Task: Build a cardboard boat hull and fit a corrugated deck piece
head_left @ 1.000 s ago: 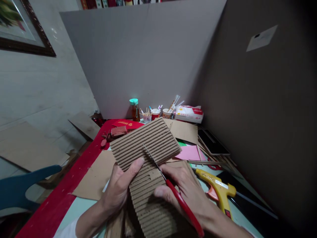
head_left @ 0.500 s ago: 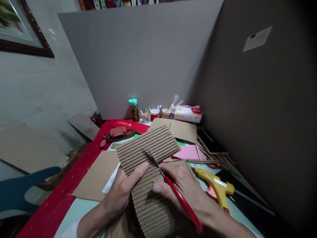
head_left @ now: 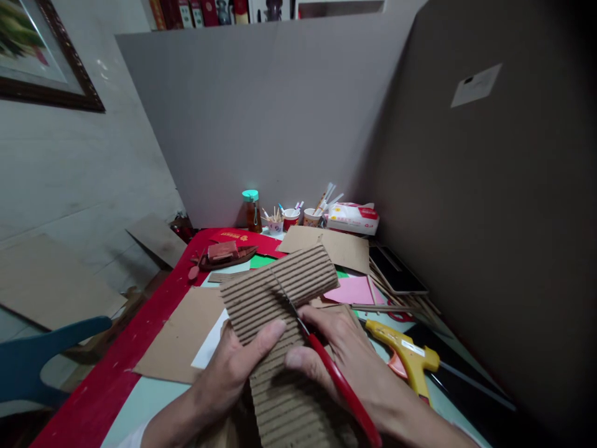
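Observation:
My left hand (head_left: 242, 361) grips a piece of corrugated cardboard (head_left: 275, 298) by its left edge, with the thumb flat across the ridges. In my right hand (head_left: 340, 348) is a pair of red-handled scissors (head_left: 342, 386). One blade lies over the ridged face, pointing up and left; the other blade is hidden beneath the cardboard. Part of the board's right side, beyond the blades, stands at an angle to the rest. The lower end of the board runs down towards me, out of the picture.
A yellow glue gun (head_left: 405, 351) lies at the right. A model boat (head_left: 226, 254) rests on the red strip at the back left. Behind stand a teal-lidded bottle (head_left: 252, 211), paper cups (head_left: 311, 218) and a tissue pack (head_left: 353, 218). A flat cardboard sheet (head_left: 181, 339) lies at left.
The upper right part of the cardboard has curled, its corner bending over. The hands and scissors keep nearly the same place, and the view has tipped slightly upward.

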Available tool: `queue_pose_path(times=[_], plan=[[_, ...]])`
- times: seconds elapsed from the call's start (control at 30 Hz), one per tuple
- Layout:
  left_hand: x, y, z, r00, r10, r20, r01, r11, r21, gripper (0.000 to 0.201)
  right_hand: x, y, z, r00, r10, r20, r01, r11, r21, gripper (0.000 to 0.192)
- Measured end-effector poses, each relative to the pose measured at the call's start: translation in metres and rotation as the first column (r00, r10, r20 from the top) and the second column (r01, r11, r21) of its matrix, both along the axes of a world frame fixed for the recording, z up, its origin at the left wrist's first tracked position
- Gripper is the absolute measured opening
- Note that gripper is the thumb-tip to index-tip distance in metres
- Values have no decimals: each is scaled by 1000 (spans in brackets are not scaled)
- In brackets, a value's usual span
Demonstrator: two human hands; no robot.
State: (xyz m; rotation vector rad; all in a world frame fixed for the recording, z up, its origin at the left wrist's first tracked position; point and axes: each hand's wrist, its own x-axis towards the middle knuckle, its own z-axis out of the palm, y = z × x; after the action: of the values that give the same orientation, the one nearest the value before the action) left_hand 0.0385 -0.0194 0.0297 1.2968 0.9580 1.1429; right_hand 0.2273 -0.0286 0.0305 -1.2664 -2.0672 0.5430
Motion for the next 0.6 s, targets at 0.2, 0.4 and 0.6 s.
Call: queue_pose_path(times=[0.2,0.4,0.6], plan=[[1,-4,3,999,-17,-45,18,1000,21,53,-2,-2,-1,1000,13,-5,-13,1000,-11,45],[0,-3,1,998,-33,-44,34,999,17,49,-5,-2,-4,999,-35,-15,35,999,-16,41],[0,-3,-3,994,-60,-94,62,998,22,42,-2,-3,2,998,-25,-56,25,1000,-4,38]])
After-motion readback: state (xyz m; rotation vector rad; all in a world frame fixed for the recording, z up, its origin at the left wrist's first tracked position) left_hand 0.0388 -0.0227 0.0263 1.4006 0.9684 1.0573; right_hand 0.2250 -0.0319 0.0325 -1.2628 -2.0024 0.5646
